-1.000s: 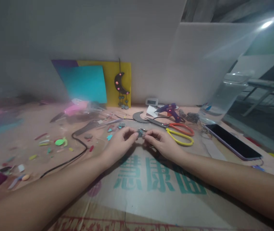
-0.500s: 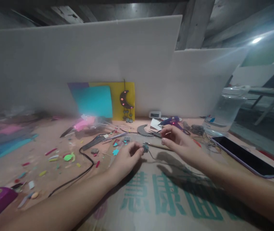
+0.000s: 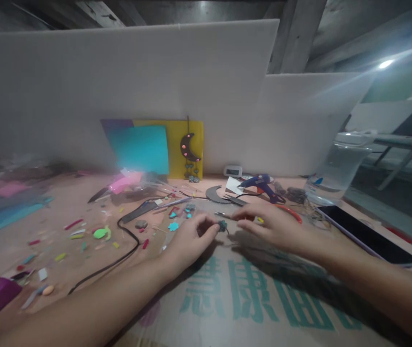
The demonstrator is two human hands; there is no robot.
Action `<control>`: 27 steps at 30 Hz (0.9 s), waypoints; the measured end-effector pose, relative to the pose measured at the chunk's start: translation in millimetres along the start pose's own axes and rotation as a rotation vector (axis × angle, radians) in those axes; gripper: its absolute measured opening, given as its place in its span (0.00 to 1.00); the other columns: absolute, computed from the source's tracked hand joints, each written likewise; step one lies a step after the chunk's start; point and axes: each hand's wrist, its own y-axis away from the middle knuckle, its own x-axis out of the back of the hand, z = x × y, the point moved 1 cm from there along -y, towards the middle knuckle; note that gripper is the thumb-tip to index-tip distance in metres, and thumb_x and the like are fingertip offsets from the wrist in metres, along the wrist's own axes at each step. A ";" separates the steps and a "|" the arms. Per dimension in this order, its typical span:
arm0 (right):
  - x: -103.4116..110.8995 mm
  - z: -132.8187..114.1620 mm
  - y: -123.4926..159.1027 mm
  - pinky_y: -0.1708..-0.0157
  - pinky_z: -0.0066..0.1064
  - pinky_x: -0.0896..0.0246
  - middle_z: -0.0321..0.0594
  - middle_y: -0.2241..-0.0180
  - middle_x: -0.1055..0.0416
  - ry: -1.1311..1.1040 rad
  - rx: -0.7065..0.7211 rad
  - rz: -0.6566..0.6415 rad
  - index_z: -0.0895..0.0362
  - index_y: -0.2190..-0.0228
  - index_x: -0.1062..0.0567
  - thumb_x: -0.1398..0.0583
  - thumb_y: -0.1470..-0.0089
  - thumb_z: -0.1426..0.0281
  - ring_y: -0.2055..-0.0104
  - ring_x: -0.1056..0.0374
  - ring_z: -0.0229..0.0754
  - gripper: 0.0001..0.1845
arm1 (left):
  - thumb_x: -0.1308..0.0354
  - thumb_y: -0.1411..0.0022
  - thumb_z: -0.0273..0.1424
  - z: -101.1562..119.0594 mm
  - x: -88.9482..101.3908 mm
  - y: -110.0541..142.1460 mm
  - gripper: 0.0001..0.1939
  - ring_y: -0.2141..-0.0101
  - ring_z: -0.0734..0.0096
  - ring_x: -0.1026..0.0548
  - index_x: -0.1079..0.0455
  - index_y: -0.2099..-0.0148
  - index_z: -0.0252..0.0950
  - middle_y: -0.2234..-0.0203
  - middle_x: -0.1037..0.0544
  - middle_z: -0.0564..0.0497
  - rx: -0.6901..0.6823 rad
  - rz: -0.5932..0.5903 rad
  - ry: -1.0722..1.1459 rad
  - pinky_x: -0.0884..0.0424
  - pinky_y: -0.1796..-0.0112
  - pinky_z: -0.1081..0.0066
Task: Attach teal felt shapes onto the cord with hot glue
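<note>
My left hand (image 3: 196,237) is closed, its thumb and index finger pinching a small grey-blue flower-like piece (image 3: 222,225) just above the board. A short thread end curls from the piece's right side. My right hand (image 3: 264,222) hovers to the right with thumb and fingers apart and nothing visible between them. Behind that hand lie scissors (image 3: 235,200), their blades pointing left and a red handle showing past the wrist. A thin metal-tipped tool (image 3: 224,215) runs beneath the right fingers, partly hidden. A dark grey crescent (image 3: 213,194) rests behind both hands.
A purple glue gun (image 3: 258,181) and a small white digital display (image 3: 232,171) stand at the back. Right are a phone (image 3: 365,233) and a clear plastic jug (image 3: 339,166). Colourful scraps and a black cord (image 3: 133,241) lie left. A crescent ornament (image 3: 188,148) leans on yellow card.
My right hand has come down from beside the scissors' blades, nearer to my left hand. Less of the thread trailing from the flower-like piece is visible. The left hand still pinches the piece.
</note>
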 end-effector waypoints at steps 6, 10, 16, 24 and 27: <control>-45.2 -7.9 12.4 0.61 0.36 0.36 0.43 0.63 0.25 -0.136 0.031 -0.119 0.55 0.58 0.24 0.38 0.46 0.60 0.61 0.30 0.46 0.16 | 0.45 0.37 0.33 7.8 0.6 1.5 0.08 0.67 0.68 0.26 0.30 0.66 0.35 0.70 0.24 0.51 -0.027 0.002 -0.034 0.33 0.64 0.71; -56.3 -2.1 14.1 0.60 0.35 0.34 0.42 0.61 0.24 -0.384 -0.053 -0.134 0.54 0.55 0.25 0.40 0.43 0.57 0.60 0.29 0.45 0.18 | 0.46 0.37 0.34 8.0 1.1 2.1 0.08 0.66 0.68 0.26 0.30 0.66 0.35 0.70 0.23 0.50 -0.029 -0.006 -0.013 0.33 0.64 0.71; -66.1 4.1 15.6 0.68 0.31 0.36 0.40 0.69 0.24 -0.562 -0.211 -0.056 0.57 0.65 0.25 0.47 0.38 0.57 0.68 0.28 0.41 0.19 | 0.46 0.37 0.34 8.6 1.8 2.4 0.09 0.67 0.68 0.27 0.30 0.66 0.35 0.70 0.24 0.51 -0.030 -0.006 -0.048 0.34 0.64 0.70; -65.0 2.0 13.2 0.66 0.30 0.35 0.39 0.69 0.22 -0.510 -0.287 -0.067 0.58 0.65 0.24 0.40 0.45 0.60 0.67 0.27 0.42 0.13 | 0.45 0.37 0.34 8.5 2.3 2.8 0.09 0.67 0.69 0.27 0.29 0.65 0.34 0.70 0.24 0.51 -0.029 -0.050 -0.090 0.34 0.64 0.71; -64.2 1.1 13.7 0.67 0.30 0.35 0.40 0.68 0.22 -0.499 -0.283 -0.064 0.58 0.65 0.24 0.41 0.45 0.60 0.67 0.27 0.42 0.13 | 0.45 0.37 0.35 6.8 1.8 2.4 0.09 0.67 0.69 0.26 0.28 0.65 0.34 0.70 0.23 0.51 -0.019 -0.089 -0.066 0.33 0.65 0.71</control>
